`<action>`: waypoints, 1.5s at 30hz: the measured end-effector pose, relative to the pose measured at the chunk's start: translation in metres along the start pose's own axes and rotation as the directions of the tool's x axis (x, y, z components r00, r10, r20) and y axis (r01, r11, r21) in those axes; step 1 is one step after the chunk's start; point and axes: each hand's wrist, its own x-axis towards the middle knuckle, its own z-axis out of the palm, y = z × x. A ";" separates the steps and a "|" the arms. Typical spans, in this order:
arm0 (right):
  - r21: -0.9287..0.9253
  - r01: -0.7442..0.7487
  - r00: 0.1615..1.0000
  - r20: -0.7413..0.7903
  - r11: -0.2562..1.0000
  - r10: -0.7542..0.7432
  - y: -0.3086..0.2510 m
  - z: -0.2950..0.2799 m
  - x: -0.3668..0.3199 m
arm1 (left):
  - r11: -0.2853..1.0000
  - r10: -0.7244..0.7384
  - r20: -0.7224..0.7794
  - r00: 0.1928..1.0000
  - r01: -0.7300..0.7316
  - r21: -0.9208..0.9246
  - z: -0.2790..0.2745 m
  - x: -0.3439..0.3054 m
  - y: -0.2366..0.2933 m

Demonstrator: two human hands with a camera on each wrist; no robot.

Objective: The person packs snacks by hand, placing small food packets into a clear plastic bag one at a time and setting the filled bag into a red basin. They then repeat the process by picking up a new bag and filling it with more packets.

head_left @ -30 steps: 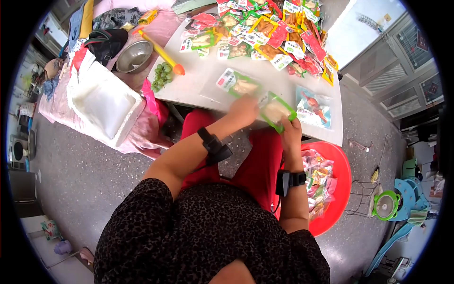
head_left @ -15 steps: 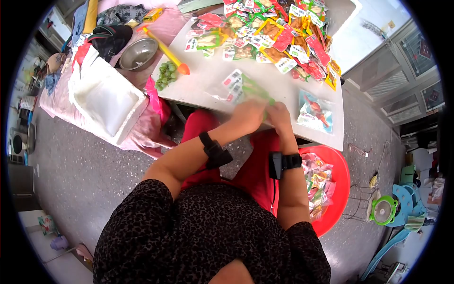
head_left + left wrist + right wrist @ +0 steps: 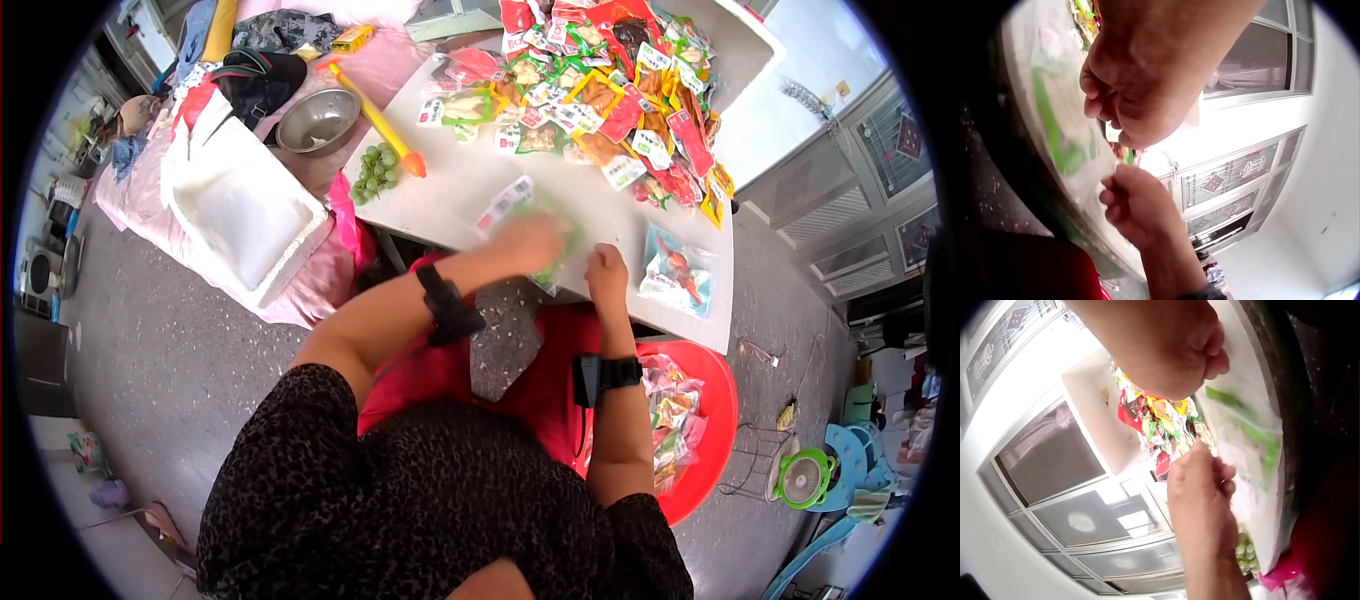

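A clear bag with a green-edged packet inside (image 3: 562,272) lies flat at the table's near edge, its white label toward the left. My left hand (image 3: 530,243), blurred, is over the bag with its fingers curled; contact cannot be made out. Just right of the bag is my right hand (image 3: 607,277), its fingers folded in and nothing visible in them. In the left wrist view the green-edged packet (image 3: 1063,119) shows beside both curled hands, the left (image 3: 1147,75) and the right (image 3: 1144,209). The right wrist view has the packet (image 3: 1254,440) between right hand (image 3: 1166,350) and left hand (image 3: 1204,500).
Colourful food packets (image 3: 600,95) are heaped at the table's back. A blue-and-white packet (image 3: 677,270) lies right, grapes (image 3: 375,172) and a yellow tube (image 3: 375,115) left. A red tub (image 3: 715,430) of packets stands below right; a white foam box (image 3: 245,215) and steel bowl (image 3: 318,122) sit left.
The hands have moved apart from where they met over the packet; the right hand has drawn back to the right and off it. The packet has gone from raised in the hands to flat.
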 end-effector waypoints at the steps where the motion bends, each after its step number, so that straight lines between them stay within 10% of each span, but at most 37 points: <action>1: -0.020 0.002 0.997 -0.073 1.000 -0.003 0.003 0.000 0.000 | 0.998 0.064 -0.023 0.998 -0.064 0.007 -0.010 0.007 -0.012; 3: -0.112 0.136 0.972 -0.176 0.984 -0.154 0.000 0.000 -0.003 | 0.957 -0.217 -0.152 0.964 0.241 0.163 -0.024 0.026 -0.039; 12: -0.241 0.252 0.909 -0.275 0.937 -0.315 -0.010 0.005 -0.010 | 0.734 -0.304 -0.501 0.810 0.534 0.418 -0.070 0.073 -0.168; 20: -0.231 0.266 0.906 -0.272 0.936 -0.325 -0.011 0.004 -0.011 | 0.727 -0.497 -0.243 0.833 0.553 0.408 -0.078 0.081 -0.199; 30: -0.224 0.226 0.917 -0.279 0.948 -0.285 -0.007 0.006 -0.012 | 0.738 -0.310 -0.483 0.819 0.527 0.422 -0.119 0.075 -0.174; 36: 0.063 0.115 0.955 -0.283 0.991 -0.093 0.005 0.005 -0.008 | 0.991 -0.128 -0.492 0.861 0.125 -0.039 -0.135 0.048 -0.103; 40: 0.399 0.044 0.962 -0.265 0.916 0.070 0.002 -0.007 -0.001 | 0.852 -0.241 -0.098 0.966 0.162 -0.498 -0.127 0.036 -0.081; 45: 0.697 -0.168 0.980 0.038 0.697 0.198 -0.076 -0.034 -0.015 | 0.446 -0.278 0.002 0.960 0.131 -0.885 -0.094 0.012 -0.024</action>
